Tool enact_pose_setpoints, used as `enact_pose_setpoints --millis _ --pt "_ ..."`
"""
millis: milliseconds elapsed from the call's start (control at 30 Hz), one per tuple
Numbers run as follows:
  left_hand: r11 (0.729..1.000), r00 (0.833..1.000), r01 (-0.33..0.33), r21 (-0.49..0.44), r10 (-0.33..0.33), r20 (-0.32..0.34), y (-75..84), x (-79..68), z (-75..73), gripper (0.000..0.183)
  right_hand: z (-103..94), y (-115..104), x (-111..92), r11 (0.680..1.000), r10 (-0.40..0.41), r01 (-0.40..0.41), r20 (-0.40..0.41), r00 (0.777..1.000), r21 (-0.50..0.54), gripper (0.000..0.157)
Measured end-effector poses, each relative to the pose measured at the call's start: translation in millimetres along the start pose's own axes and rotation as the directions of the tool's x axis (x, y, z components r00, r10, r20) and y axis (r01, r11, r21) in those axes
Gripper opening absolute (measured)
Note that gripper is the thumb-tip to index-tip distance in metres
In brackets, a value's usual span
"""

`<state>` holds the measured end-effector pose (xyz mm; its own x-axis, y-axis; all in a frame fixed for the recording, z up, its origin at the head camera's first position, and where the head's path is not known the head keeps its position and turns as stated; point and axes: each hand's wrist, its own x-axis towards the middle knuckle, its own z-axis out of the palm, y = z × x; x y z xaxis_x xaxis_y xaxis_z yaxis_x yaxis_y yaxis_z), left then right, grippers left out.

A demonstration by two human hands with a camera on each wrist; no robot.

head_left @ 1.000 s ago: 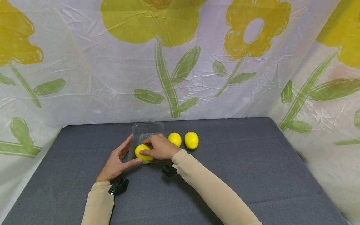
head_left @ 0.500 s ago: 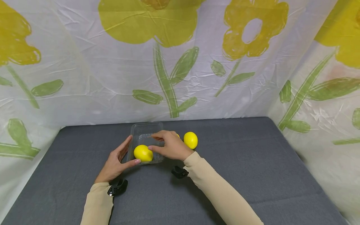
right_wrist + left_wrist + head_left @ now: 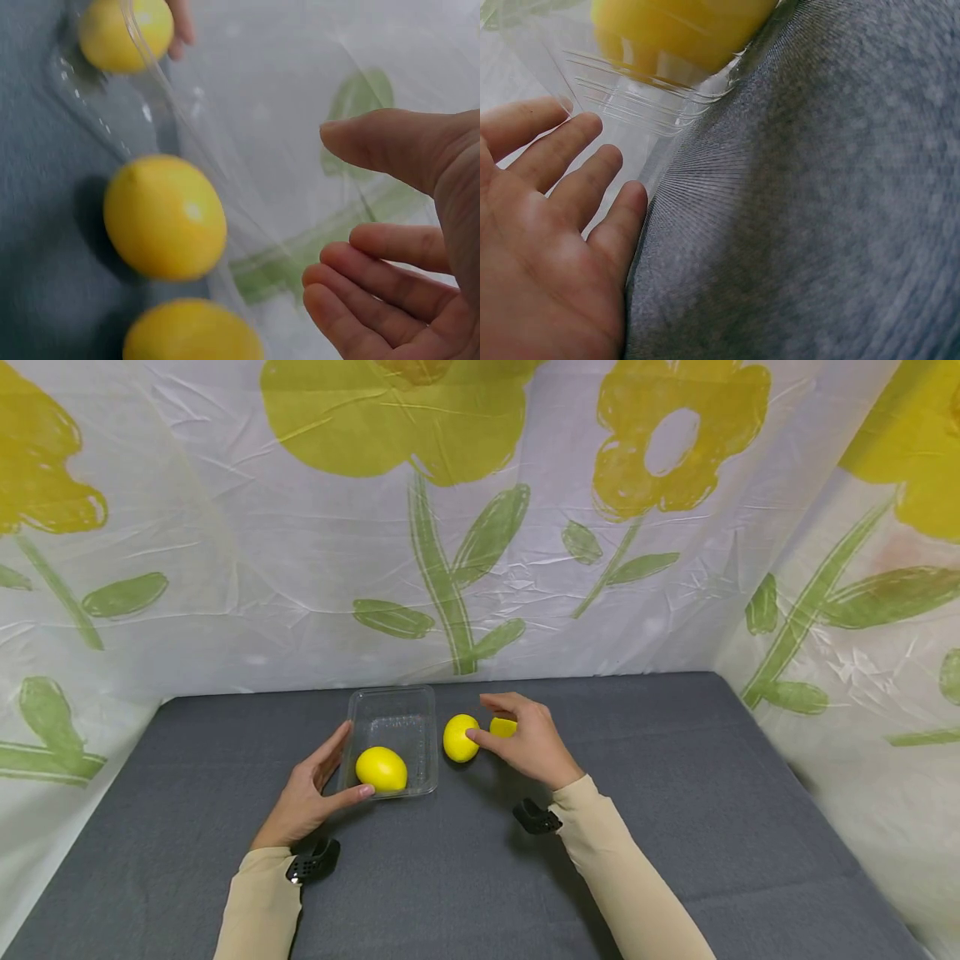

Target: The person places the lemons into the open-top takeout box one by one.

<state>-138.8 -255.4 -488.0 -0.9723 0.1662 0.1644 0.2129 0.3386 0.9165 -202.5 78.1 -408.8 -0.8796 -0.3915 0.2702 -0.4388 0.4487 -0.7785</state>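
A clear plastic container lies on the cloth with one lemon in its near left corner. My left hand rests against the container's left side, thumb by the near rim. In the left wrist view its fingers are fairly straight and reach to the clear wall. Right of the container sit two more lemons, a nearer-left one and another partly hidden by my right hand. That hand hovers beside them, thumb and fingers spread apart; the right wrist view shows nothing between them.
Dark grey cloth covers the table. Behind and at the sides hangs a white sheet printed with yellow flowers. Each wrist carries a black strapped device, one on the left and one on the right.
My right hand has let go of the lemon in the container and moved right, over to the lemons outside. The left hand has stayed at the container.
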Motion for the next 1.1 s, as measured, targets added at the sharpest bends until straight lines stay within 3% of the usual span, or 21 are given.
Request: enact_pose_setpoints --millis 300,1100 --pt "1.000 1.000 -0.005 -0.005 0.005 0.001 -1.3 -0.4 0.0 0.099 -20.0 26 -13 0.997 0.081 -0.083 -0.084 0.993 -0.013 0.060" --pt "0.999 1.000 -0.010 -0.039 0.010 -0.007 1.7 0.4 0.6 0.098 -18.1 47 -15 0.974 0.196 -0.200 -0.046 0.980 -0.109 0.072"
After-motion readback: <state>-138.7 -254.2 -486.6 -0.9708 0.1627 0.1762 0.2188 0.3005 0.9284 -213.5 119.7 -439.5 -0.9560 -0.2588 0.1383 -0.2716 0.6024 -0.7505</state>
